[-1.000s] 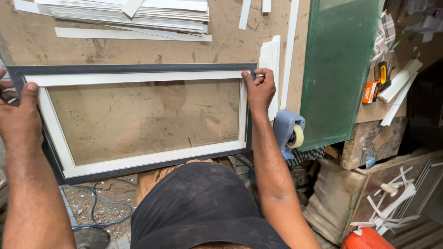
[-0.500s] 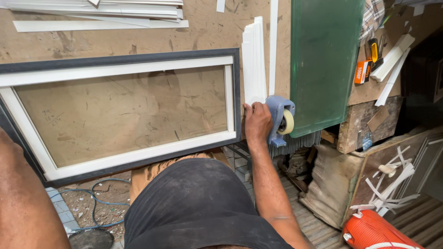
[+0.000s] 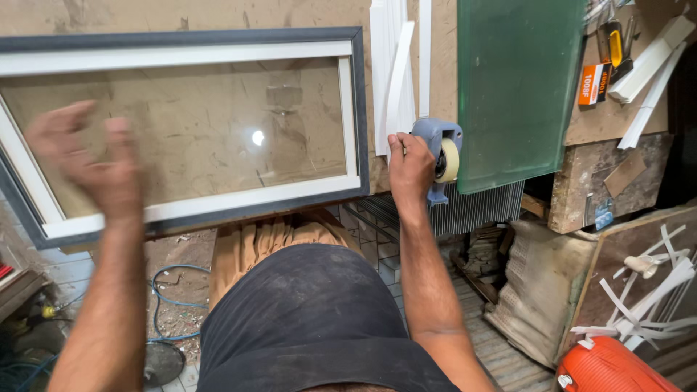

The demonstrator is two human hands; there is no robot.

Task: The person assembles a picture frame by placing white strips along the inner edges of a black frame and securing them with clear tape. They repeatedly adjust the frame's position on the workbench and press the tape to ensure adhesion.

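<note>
A picture frame (image 3: 356, 109) with a dark outer rim, white inner border and glass pane lies flat on the brown workbench (image 3: 181, 14). My left hand (image 3: 87, 156) is blurred above the frame's lower left part, fingers spread, holding nothing. At the bench's front edge, just right of the frame, my right hand (image 3: 408, 167) rests on a blue tape dispenser (image 3: 441, 149) with a roll of pale tape; how firmly the fingers grip it is hard to see.
White moulding strips (image 3: 398, 72) lie behind the dispenser. A green glass sheet (image 3: 515, 87) covers the bench to the right, with a yellow-handled tool (image 3: 616, 43) and small orange box (image 3: 594, 83) beyond. Below sit a sack, scrap strips, an orange container (image 3: 610, 366) and hoses (image 3: 170, 305).
My right hand left the frame's right corner and went to the tape dispenser. My left hand let go of the frame's left end and now moves over the glass.
</note>
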